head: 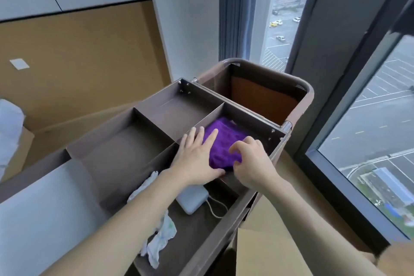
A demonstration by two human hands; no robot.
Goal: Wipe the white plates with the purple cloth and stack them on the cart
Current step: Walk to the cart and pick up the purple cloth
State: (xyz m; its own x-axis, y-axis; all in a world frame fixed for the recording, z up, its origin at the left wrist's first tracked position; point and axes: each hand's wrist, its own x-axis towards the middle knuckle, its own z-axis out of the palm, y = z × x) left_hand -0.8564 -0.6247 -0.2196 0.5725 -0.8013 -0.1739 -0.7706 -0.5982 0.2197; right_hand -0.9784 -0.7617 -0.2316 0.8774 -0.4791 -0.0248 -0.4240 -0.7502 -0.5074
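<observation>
The purple cloth (221, 141) lies bunched in the right-hand compartment of the brown cart (298, 116). My left hand (197, 157) rests flat on the cloth's left side with its fingers straight and spread. My right hand (251, 159) has its fingers curled down onto the cloth's right edge and pinches the fabric. No white plate shows in this view.
Other cart compartments lie to the left. The near one holds a white power adapter (192, 200) with its cable and crumpled white cloths (159, 237). A deep bin (266, 96) sits at the cart's far end. A window (371, 136) is on the right, cardboard boxes (268, 251) below.
</observation>
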